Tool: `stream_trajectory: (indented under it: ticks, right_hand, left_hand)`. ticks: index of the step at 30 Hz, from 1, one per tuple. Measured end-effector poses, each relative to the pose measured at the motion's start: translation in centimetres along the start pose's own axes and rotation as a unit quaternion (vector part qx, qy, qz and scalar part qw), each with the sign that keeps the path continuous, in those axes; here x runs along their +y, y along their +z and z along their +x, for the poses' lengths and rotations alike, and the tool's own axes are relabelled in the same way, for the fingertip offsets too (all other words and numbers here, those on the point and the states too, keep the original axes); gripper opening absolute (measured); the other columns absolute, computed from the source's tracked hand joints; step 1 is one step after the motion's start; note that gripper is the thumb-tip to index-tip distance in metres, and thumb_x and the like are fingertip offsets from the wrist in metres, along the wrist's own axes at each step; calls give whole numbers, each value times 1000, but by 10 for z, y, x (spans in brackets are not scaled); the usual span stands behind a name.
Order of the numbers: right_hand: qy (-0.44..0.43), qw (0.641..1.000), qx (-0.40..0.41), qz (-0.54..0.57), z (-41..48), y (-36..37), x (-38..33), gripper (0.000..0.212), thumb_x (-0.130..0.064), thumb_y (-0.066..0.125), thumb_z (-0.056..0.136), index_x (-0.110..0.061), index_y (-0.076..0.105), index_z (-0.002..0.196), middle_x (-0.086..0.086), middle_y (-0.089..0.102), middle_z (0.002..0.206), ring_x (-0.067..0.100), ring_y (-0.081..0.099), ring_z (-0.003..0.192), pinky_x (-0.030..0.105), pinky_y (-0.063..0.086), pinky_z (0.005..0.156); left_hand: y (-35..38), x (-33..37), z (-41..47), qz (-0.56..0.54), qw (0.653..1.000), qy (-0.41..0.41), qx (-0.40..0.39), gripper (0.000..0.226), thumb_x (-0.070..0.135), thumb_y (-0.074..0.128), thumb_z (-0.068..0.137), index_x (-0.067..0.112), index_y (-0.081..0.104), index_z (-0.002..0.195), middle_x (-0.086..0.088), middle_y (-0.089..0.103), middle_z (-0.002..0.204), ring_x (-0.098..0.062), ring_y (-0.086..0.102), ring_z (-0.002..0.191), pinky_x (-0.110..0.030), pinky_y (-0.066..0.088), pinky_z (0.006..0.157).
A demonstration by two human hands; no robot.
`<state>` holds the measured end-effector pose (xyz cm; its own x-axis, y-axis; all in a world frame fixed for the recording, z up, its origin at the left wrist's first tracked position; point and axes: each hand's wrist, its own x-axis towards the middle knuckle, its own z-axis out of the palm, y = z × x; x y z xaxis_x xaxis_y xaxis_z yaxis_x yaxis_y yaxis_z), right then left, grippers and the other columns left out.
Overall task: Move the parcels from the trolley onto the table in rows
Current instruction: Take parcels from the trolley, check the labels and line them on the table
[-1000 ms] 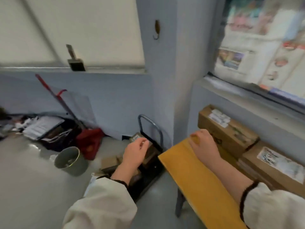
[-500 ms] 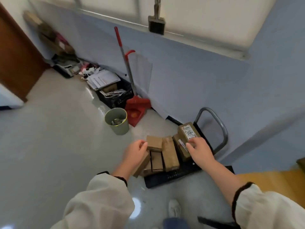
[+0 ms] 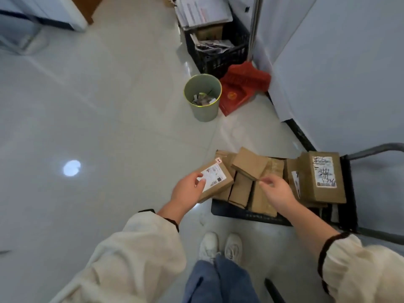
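Gripping a small labelled parcel (image 3: pixel 215 181) over the trolley's (image 3: pixel 247 215) left edge, the left hand (image 3: pixel 188 192) curls its fingers round the near corner, across the white label. The right hand (image 3: pixel 278 193) hovers above the trolley's middle with fingers bent, thumb and forefinger close to a tilted plain parcel (image 3: pixel 249 164) (whether they pinch it, I cannot tell). A large labelled parcel (image 3: pixel 323 178) lies at the trolley's right end. Beyond the trolley stands a green bin (image 3: pixel 203 101).
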<state>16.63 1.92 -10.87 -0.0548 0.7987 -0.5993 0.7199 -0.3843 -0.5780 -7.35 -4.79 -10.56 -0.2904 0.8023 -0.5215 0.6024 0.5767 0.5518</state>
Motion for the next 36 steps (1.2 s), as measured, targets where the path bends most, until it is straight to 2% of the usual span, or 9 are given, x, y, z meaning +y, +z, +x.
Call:
stream_trajectory:
  ticks: [5,9,13,20,23,27,31,33,36]
  right_hand:
    - [0,1000,-26,-9,70,57,30,29,-25,55,90,-19,57,119,-3,60,113,10,52,101,27,42,84]
    - [18,998,-52,19,108,94,43,43,-28,57,90,-22,48,132,-1,55,128,15,51,112,33,42,91]
    - [7,992,-88,87,134,122,34,48,-25,55,91,-23,42,138,-5,54,128,7,54,98,23,42,82]
    - [-18,996,-84,38,130,151,22,55,-18,57,90,-16,37,141,3,49,136,11,47,108,25,38,89]
    - [-11,996,-75,38,120,141,15,61,-16,59,88,-15,32,144,4,45,141,20,44,125,33,37,102]
    - [-16,996,-51,74,83,114,-8,59,-16,57,90,-19,32,144,-2,48,137,14,48,117,36,45,98]
    - [-94,990,-13,103,36,61,-51,55,-19,57,91,-27,35,140,-32,48,106,-2,51,101,10,45,73]
    - [-133,984,15,117,8,29,-79,58,-20,58,90,-26,34,142,-29,44,112,-4,46,107,14,39,83]
    - [-192,967,37,164,-40,-19,-125,55,-15,61,88,-27,40,137,-24,49,118,-5,46,110,19,36,94]
  left_hand:
    - [49,-68,43,8,998,-61,25,45,32,49,92,20,41,135,-4,54,127,-21,54,114,-35,45,92]
    - [89,-103,62,-40,987,-147,39,62,30,53,92,13,24,144,-11,44,139,-26,45,126,-33,37,98]
    - [108,-113,84,-118,982,-144,34,67,23,57,90,16,19,145,-5,49,138,-23,49,123,-25,36,93]
    - [108,-111,86,-112,984,-138,20,75,13,61,85,21,16,144,-2,53,132,-22,54,114,-25,42,82]
    - [98,-103,80,-125,982,-138,30,79,14,62,85,23,14,146,0,51,134,-22,53,116,-28,44,84]
    - [70,-82,57,-174,972,-138,70,83,16,66,84,24,14,148,2,51,134,-19,51,119,-26,39,86]
    - [19,-39,28,-226,962,-91,125,67,19,69,81,25,37,140,8,56,123,-10,53,107,-27,42,85]
    - [-17,-11,9,-249,957,-42,144,51,16,69,80,32,50,124,16,56,111,-7,56,100,-27,46,86]
    - [-76,33,-27,-270,947,29,170,47,14,68,79,41,50,113,21,55,106,-5,66,78,-23,52,74]
